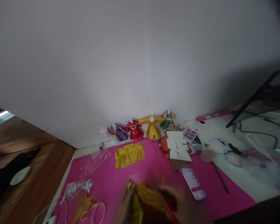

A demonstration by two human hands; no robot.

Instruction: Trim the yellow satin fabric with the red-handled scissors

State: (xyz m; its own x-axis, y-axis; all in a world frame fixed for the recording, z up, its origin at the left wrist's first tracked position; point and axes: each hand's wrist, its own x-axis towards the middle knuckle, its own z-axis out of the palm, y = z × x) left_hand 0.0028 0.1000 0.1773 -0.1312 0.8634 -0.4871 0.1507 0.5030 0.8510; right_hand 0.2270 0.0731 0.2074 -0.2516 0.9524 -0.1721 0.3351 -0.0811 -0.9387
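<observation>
At the bottom middle of the head view, my left hand (pixel 124 200) is closed, pinching a piece of yellow fabric (pixel 147 196). Closed around red-handled scissors (pixel 170 211) is my right hand (pixel 184 202), just right of the fabric. The dark blades point up and left along the fabric's upper right side; blur hides whether they are apart. Beyond both hands, cut pieces of yellow patterned fabric (pixel 130 154) lie on the pink mat (pixel 102 174). Orange-yellow scraps (pixel 84 207) sit at the left front of the mat.
Small doll dresses in red (pixel 135 132), yellow (pixel 152 129) and other colours stand along the wall. White card (pixel 175 143) and a phone (pixel 193 185) are at the right. White shreds (pixel 77 188) lie left. A dark rod (pixel 220 177) and plastic bag (pixel 266 168) lie farther right.
</observation>
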